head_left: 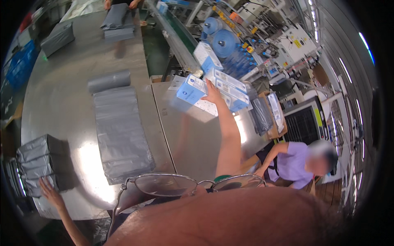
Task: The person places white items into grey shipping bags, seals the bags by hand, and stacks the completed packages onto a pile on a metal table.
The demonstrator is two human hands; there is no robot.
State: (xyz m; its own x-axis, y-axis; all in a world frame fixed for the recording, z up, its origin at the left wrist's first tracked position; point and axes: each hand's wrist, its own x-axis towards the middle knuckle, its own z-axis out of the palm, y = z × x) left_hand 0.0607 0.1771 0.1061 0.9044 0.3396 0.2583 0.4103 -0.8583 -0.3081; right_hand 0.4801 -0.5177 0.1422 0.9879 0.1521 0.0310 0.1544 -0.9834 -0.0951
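Note:
My left hand (51, 193), fingers spread, lies against the near side of a grey plastic-wrapped bundle (35, 160) at the table's left edge. On the right, my right hand (212, 92) grips the end of a blue and white carton (192, 89), fingers over its top. The carton's lower part is blurred. More blue and white cartons (230, 82) lie just right of that hand. Between my hands, a long flat stack of grey plastic bags (121, 135) lies on the metal table (78, 102), with a rolled grey bag (109, 81) at its far end.
A person in a purple top (293, 164) is at the right. Across the table, another person's hands rest on grey bags (117, 18). A conveyor (174, 30) and machine with film rolls (225, 43) stand beyond. An open cardboard box (273, 117) sits at right.

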